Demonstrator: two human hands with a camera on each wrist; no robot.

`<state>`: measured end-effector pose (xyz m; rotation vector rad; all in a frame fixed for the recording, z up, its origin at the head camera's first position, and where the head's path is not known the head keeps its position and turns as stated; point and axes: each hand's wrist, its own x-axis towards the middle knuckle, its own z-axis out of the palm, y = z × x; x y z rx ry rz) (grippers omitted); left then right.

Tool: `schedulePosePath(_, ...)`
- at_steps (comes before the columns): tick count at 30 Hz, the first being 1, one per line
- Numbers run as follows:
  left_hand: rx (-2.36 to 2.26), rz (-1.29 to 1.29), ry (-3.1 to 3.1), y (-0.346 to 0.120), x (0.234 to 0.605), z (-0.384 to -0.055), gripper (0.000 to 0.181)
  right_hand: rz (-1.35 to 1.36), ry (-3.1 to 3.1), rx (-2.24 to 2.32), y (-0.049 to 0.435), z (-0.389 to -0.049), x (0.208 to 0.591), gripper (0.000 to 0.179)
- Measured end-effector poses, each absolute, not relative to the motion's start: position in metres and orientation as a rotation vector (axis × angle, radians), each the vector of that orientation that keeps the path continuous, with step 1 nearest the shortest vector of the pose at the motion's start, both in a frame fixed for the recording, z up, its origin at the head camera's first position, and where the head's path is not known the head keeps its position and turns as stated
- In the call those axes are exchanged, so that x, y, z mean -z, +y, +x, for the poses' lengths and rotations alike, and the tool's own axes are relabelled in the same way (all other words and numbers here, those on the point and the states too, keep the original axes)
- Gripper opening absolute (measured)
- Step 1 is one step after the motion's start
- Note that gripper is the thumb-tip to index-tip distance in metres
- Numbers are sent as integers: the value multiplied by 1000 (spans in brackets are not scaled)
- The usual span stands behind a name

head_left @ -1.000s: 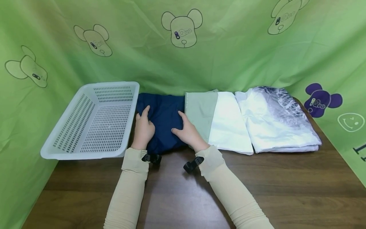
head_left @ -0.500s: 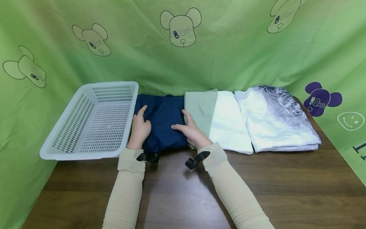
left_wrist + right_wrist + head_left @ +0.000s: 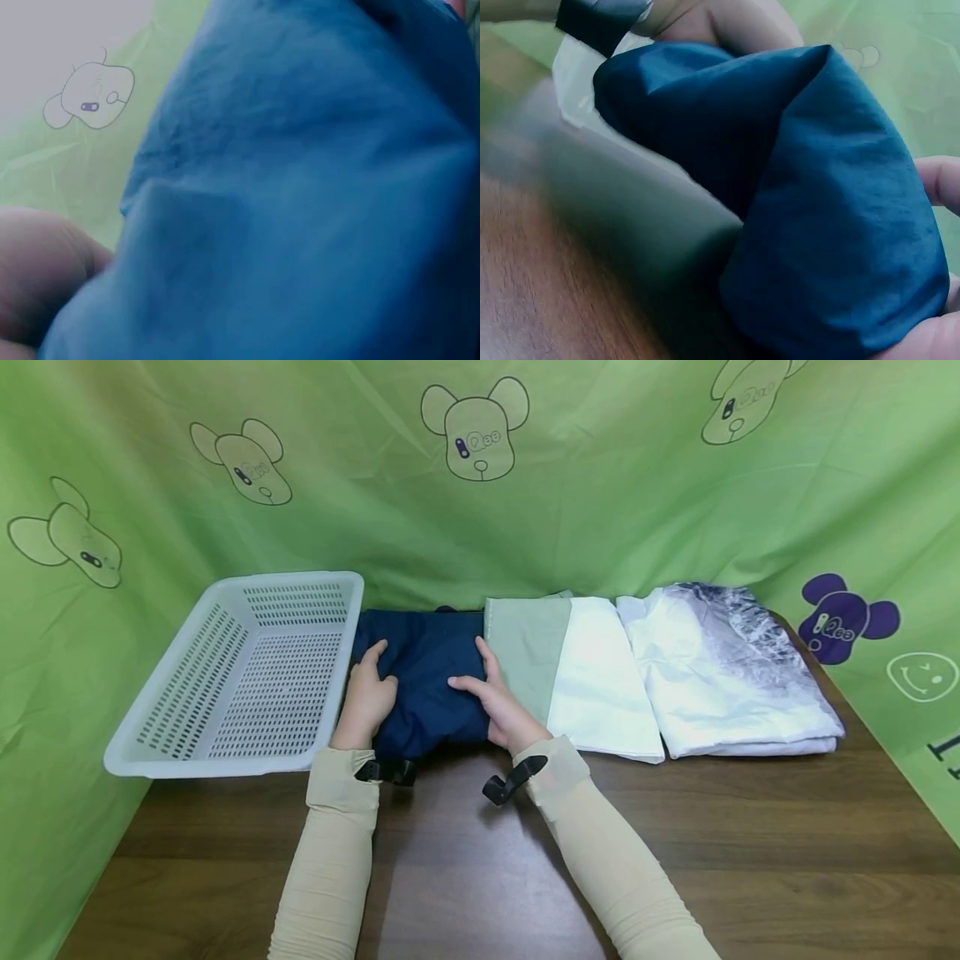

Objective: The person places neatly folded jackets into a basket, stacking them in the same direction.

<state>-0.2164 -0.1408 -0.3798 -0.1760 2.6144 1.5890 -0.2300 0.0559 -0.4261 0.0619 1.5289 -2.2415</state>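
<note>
A folded navy cloth (image 3: 431,668) lies between my two hands, just right of the basket. My left hand (image 3: 365,700) holds its left side, thumb on top. On the opposite side, my right hand (image 3: 504,700) grips the edge with the thumb over the top and other fingers along the side. The blue fabric (image 3: 292,195) fills most of the left wrist view. In the right wrist view the bundle (image 3: 840,217) bulges with a deep fold, and its near part appears raised from the table. The fingertips under the cloth are hidden.
A pale plastic basket (image 3: 347,668) with slotted walls stands at the left. Right of the navy cloth lie a folded green-and-white cloth (image 3: 592,685) and a folded white cloth with a grey print (image 3: 720,693). A green curtain (image 3: 600,493) hangs behind the wooden table (image 3: 465,877).
My left hand has moved slightly left to the cloth's side. My right hand has shifted outward, and its fingers now go round the cloth's right edge.
</note>
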Motion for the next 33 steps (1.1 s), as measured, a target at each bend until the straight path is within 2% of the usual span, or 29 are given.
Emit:
schedulePosePath(7, -1496, -229, 2593, -139, 385, -216, 66, 90, 1400, 2289, 53, -227, 433, 91)
schedulePosePath(16, -1508, -361, 2543, -136, 400, -219, 73, 5, 1692, 2193, 54, -229, 438, 98)
schedulePosePath(33, -1751, -306, 2493, -133, 406, -224, 81, 60, 1691, 2160, 55, -231, 435, 92)
